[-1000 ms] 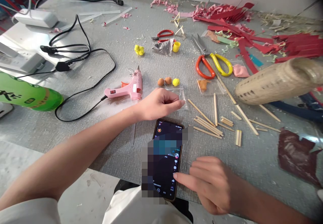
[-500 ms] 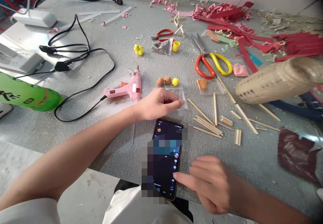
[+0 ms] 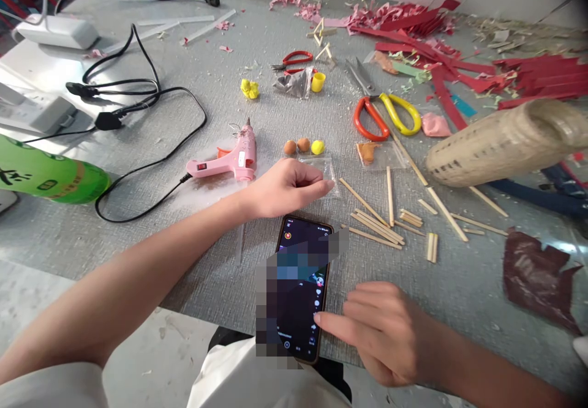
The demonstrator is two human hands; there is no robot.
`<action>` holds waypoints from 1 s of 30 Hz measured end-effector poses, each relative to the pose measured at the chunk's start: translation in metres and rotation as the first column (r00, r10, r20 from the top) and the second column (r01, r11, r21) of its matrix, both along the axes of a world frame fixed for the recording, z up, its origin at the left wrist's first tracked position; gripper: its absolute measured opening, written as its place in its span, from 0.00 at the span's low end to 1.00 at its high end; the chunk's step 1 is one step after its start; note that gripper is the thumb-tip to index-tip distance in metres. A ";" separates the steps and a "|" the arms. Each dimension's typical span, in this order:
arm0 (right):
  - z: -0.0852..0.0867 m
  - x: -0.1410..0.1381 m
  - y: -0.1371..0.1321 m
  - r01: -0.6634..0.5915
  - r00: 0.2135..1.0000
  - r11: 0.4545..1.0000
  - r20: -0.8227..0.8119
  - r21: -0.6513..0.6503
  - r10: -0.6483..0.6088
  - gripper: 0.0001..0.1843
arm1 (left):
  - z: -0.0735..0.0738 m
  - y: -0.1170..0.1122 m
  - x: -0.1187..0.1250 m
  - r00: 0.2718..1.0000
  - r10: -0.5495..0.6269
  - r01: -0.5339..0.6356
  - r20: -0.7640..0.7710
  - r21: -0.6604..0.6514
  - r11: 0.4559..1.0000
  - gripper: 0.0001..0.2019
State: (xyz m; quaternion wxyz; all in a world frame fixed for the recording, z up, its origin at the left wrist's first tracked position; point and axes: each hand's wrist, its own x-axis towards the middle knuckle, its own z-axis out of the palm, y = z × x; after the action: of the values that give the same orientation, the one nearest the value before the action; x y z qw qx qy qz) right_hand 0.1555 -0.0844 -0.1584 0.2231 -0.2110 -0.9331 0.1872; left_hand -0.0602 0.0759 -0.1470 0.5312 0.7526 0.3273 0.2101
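The phone (image 3: 301,310) lies lengthwise away from the person, just left of the open right hand (image 3: 386,334), whose outstretched forefinger touches its screen, while the left hand (image 3: 285,187) pinches a clear bag (image 3: 319,164) beyond it.

Phone and small clear bag on the grey counter (image 3: 459,285)

The phone (image 3: 301,310) is a dark slab lying flat and face up with its screen lit. Its long side runs away from the counter's near edge and its lower end hangs just over that edge. The forefinger of the right hand (image 3: 386,334) touches the screen's lower right side. The clear plastic bag (image 3: 319,164) is small, see-through and slightly wrinkled. It lies flat just beyond the phone's top end, and the fingers of the left hand (image 3: 285,190) pinch its near edge.
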 end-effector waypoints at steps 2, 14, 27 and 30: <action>0.000 0.000 0.000 -0.001 1.000 1.000 0.005 0.000 0.001 0.24 | 0.000 0.000 0.000 1.000 0.001 -0.001 0.000 0.000 1.000 0.24; 0.002 0.000 0.000 0.002 1.000 1.000 0.009 0.002 -0.002 0.24 | -0.002 0.001 0.000 1.000 0.001 -0.001 0.009 0.009 1.000 0.24; 0.002 0.001 0.001 -0.006 1.000 1.000 0.014 -0.001 0.006 0.24 | -0.001 0.000 0.000 1.000 0.005 -0.005 0.001 0.010 1.000 0.24; 0.002 0.000 0.001 -0.008 1.000 1.000 0.007 0.004 0.008 0.24 | -0.001 0.000 0.000 1.000 0.004 -0.004 0.001 0.003 1.000 0.24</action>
State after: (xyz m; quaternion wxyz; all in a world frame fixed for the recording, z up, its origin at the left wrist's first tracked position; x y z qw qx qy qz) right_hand 0.1555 -0.0830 -0.1566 0.2195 -0.2075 -0.9350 0.1856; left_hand -0.0603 0.0762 -0.1478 0.5299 0.7527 0.3280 0.2121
